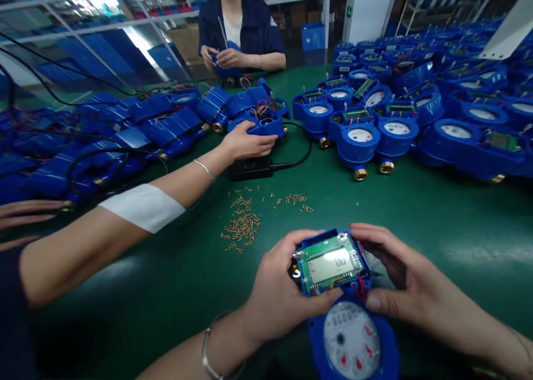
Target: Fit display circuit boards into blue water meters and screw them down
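A blue water meter [352, 335] is close in front of me, its round dial toward me. At its far end an uncovered green circuit board [308, 269] carries a lit display [333, 266], with red and yellow wires along the near edge. My left hand [277, 283] wraps the left side of the board housing, thumb along its near edge. Around the right side curls my right hand [406, 285], its thumb beside the red wires. Both hands are closed on the meter. Its lower end runs out of the picture.
Small brass-coloured screws [241, 224] lie scattered on the green table [179, 291]. A co-worker's arm [204, 169] reaches from the left to another blue meter [260, 126] above a black box [251, 168]. Many meters [360, 141] crowd the right and left. Another person [241, 36] works opposite.
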A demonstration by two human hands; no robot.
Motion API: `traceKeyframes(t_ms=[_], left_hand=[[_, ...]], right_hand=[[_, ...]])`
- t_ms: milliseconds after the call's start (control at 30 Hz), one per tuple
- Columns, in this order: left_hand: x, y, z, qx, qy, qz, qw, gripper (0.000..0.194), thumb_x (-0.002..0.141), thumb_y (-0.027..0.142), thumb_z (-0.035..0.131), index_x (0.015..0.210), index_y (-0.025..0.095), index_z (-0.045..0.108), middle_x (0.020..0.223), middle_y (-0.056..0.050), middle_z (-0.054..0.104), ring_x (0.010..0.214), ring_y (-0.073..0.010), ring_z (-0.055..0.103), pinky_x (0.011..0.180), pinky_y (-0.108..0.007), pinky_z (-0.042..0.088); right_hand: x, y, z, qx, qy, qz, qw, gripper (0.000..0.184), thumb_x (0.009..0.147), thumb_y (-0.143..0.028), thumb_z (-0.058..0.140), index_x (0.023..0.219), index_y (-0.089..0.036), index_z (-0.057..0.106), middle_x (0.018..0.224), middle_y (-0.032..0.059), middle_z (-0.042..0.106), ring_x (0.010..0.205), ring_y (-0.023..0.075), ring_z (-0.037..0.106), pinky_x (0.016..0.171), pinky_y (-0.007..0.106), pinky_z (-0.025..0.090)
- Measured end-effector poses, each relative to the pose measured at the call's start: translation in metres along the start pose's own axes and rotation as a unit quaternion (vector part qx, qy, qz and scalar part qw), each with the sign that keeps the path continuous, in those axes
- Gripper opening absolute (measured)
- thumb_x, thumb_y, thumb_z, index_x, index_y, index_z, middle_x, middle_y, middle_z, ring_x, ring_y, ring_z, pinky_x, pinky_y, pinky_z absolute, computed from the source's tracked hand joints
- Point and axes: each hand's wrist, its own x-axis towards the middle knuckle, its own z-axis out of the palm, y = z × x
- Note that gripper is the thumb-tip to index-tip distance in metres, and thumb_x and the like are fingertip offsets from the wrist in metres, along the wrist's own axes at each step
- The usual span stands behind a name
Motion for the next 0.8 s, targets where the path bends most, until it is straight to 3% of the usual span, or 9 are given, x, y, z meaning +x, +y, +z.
traceKeyframes(t_ms=[133,200,267,467,800], left_hand=[[0.002,0.0,0.001,0.008,-0.004,0.006,1.0,0.063,0.063,0.04,0.081,0.117,0.023,0.053,0.102,-0.004,0.069,0.088,-0.0214,0.07,0.076,-0.035,0.059],[0.003,0.001,0.001,0.008,-0.003,0.006,1.0,0.064,0.063,0.039,0.081,0.118,0.024,0.052,0.103,-0.004,0.069,0.088,-0.0209,0.07,0.076,-0.034,0.059],[0.003,0.001,0.001,0.002,-0.003,0.007,1.0,0.063,0.064,0.038,0.081,0.118,0.025,0.052,0.104,-0.003,0.069,0.089,-0.0205,0.07,0.078,-0.034,0.059],[0.003,-0.001,0.002,-0.012,-0.009,0.001,1.0,0.064,0.064,0.038,0.081,0.119,0.024,0.051,0.107,-0.004,0.068,0.092,-0.0214,0.069,0.079,-0.035,0.059],[0.0,-0.002,0.002,-0.007,-0.019,-0.004,1.0,0.064,0.065,0.033,0.08,0.12,0.025,0.048,0.116,-0.005,0.066,0.102,-0.023,0.067,0.085,-0.039,0.058]], right_hand=[[-0.017,-0.002,0.013,-0.098,0.165,-0.137,0.972,0.035,0.091,-0.039,0.06,0.124,-0.031,0.051,0.134,0.007,0.04,0.124,0.0253,0.043,0.099,0.041,0.044],[-0.017,-0.006,0.017,-0.17,0.204,-0.212,0.94,0.025,0.092,-0.027,0.06,0.116,-0.029,0.055,0.125,0.0062,0.043,0.118,0.0234,0.045,0.099,0.04,0.041],[-0.014,-0.01,0.018,-0.238,0.216,-0.244,0.915,0.022,0.09,-0.02,0.06,0.111,-0.026,0.056,0.117,0.0057,0.044,0.115,0.0232,0.045,0.101,0.041,0.038],[-0.01,-0.015,0.02,-0.291,0.226,-0.211,0.905,0.023,0.089,-0.019,0.062,0.11,-0.021,0.055,0.111,0.0075,0.049,0.11,0.0255,0.046,0.096,0.044,0.038],[-0.005,0.0,0.022,-0.191,0.217,-0.233,0.928,0.027,0.083,-0.011,0.07,0.108,-0.015,0.062,0.104,0.006,0.058,0.1,0.0213,0.051,0.081,0.037,0.043]])
